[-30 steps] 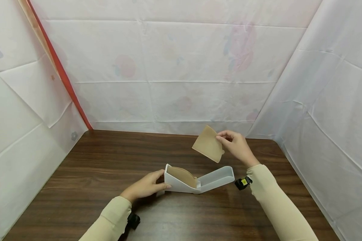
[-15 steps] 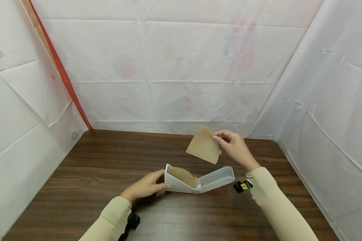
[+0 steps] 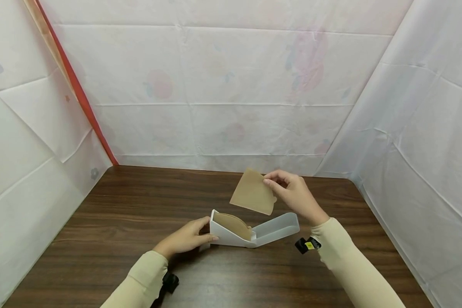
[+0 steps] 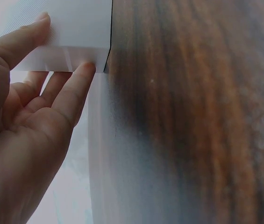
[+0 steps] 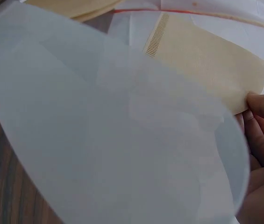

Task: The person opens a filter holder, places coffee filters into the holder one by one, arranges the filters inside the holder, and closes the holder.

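Observation:
A white coffee filter box point(image 3: 231, 236) stands on the table with its translucent lid point(image 3: 277, 229) swung open to the right. Inside it is a stack of brown coffee filters point(image 3: 231, 224). My left hand point(image 3: 186, 237) holds the box's left end, thumb on the near side; in the left wrist view its fingertips point(image 4: 86, 69) touch the end face. Between thumb and fingers my right hand point(image 3: 292, 192) pinches one coffee filter point(image 3: 252, 192) above and behind the box. The right wrist view shows this filter's crimped edge point(image 5: 157, 35), partly hidden behind the lid.
The dark wood-grain table point(image 3: 138, 201) extends around the box. White printed cloth point(image 3: 231, 85) hangs behind the table and along both sides. A red strip point(image 3: 81, 98) runs down at the left back corner.
My right hand has carried the pinched coffee filter leftward and slightly down, closer to the box. The left hand, box and open lid have stayed in place.

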`<control>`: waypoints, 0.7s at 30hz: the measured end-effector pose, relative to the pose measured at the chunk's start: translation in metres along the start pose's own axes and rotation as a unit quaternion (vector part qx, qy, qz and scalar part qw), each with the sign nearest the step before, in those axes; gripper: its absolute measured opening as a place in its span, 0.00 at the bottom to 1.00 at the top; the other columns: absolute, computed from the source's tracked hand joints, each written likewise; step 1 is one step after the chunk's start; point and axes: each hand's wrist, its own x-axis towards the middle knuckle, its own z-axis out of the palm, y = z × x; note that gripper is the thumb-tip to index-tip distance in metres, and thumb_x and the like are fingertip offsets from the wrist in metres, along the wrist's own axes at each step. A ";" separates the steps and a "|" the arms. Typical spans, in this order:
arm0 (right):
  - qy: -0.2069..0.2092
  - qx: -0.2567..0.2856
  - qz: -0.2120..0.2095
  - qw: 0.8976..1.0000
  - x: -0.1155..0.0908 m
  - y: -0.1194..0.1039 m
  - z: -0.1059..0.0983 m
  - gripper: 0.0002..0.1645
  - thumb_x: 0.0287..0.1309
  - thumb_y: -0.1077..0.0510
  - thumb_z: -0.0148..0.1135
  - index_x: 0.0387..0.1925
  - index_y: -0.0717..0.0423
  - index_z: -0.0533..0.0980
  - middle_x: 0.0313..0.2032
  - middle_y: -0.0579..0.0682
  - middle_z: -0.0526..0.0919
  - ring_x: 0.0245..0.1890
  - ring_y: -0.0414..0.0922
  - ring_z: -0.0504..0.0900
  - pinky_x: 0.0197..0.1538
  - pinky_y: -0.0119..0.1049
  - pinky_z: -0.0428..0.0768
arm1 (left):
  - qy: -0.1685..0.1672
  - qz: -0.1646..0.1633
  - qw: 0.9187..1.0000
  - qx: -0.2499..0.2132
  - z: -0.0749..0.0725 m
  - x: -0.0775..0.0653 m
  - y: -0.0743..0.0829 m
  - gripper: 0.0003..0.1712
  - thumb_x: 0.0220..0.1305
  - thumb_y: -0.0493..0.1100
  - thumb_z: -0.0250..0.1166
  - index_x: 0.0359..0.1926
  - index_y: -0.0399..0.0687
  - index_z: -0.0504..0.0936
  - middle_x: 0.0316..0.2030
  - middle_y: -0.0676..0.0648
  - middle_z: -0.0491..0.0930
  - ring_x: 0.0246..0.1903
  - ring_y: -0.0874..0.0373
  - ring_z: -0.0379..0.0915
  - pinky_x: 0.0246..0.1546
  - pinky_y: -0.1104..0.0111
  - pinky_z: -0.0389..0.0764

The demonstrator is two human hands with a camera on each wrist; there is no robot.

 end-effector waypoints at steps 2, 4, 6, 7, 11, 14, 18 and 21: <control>-0.006 0.000 0.002 1.000 -0.001 -0.002 0.003 0.08 0.70 0.53 0.62 0.45 0.49 0.83 0.30 0.49 0.82 0.25 0.48 0.76 0.27 0.35 0.77 | 0.000 -0.001 1.000 0.001 0.000 0.000 0.000 0.21 0.70 0.51 0.66 0.59 0.52 0.74 0.53 0.56 0.80 0.59 0.55 0.71 0.62 0.50 0.68; -0.011 -0.004 0.006 1.000 -0.002 -0.006 0.007 0.08 0.70 0.55 0.62 0.45 0.50 0.83 0.28 0.51 0.82 0.24 0.49 0.75 0.27 0.34 0.76 | 0.000 0.000 1.000 0.001 0.000 0.000 0.000 0.21 0.70 0.51 0.66 0.58 0.52 0.74 0.53 0.56 0.80 0.59 0.55 0.71 0.62 0.50 0.68; -0.015 -0.003 0.011 1.000 -0.004 -0.014 0.009 0.07 0.70 0.57 0.62 0.45 0.53 0.83 0.28 0.53 0.82 0.24 0.50 0.75 0.26 0.34 0.75 | 0.000 0.000 1.000 0.002 0.000 0.000 0.000 0.20 0.70 0.51 0.66 0.58 0.52 0.74 0.53 0.57 0.80 0.59 0.56 0.71 0.62 0.50 0.68; -0.017 -0.003 0.013 1.000 -0.005 -0.019 0.009 0.07 0.70 0.58 0.62 0.45 0.54 0.83 0.28 0.54 0.82 0.24 0.50 0.75 0.27 0.34 0.75 | -0.001 0.000 1.000 0.003 0.000 0.000 0.000 0.20 0.70 0.51 0.66 0.58 0.52 0.74 0.53 0.57 0.80 0.59 0.56 0.72 0.62 0.50 0.69; -0.025 0.005 0.019 1.000 -0.008 -0.039 0.010 0.07 0.69 0.61 0.62 0.44 0.56 0.83 0.29 0.57 0.82 0.24 0.48 0.75 0.28 0.33 0.75 | -0.002 0.000 1.000 0.003 0.000 0.000 0.000 0.21 0.70 0.51 0.65 0.59 0.52 0.74 0.53 0.56 0.80 0.59 0.56 0.72 0.61 0.50 0.69; -0.028 0.013 0.029 0.999 -0.010 -0.047 0.011 0.06 0.69 0.61 0.62 0.44 0.56 0.83 0.29 0.57 0.81 0.24 0.46 0.74 0.28 0.33 0.76 | -0.002 -0.001 1.000 0.002 -0.001 0.000 0.000 0.21 0.70 0.52 0.65 0.59 0.52 0.74 0.53 0.56 0.80 0.59 0.56 0.72 0.61 0.50 0.69; -0.031 0.020 0.033 0.999 -0.011 -0.050 0.012 0.06 0.69 0.60 0.63 0.43 0.55 0.83 0.28 0.57 0.80 0.25 0.46 0.74 0.29 0.33 0.76 | -0.001 -0.001 1.000 0.004 -0.001 0.000 0.000 0.22 0.70 0.52 0.66 0.59 0.52 0.74 0.54 0.56 0.80 0.59 0.56 0.72 0.62 0.50 0.69; -0.034 0.019 0.019 0.999 -0.011 -0.048 0.014 0.06 0.69 0.61 0.63 0.43 0.56 0.83 0.27 0.57 0.80 0.24 0.44 0.73 0.28 0.33 0.76 | -0.001 -0.001 1.000 0.004 -0.001 0.000 0.000 0.22 0.70 0.52 0.66 0.59 0.52 0.74 0.54 0.56 0.80 0.59 0.56 0.72 0.61 0.50 0.69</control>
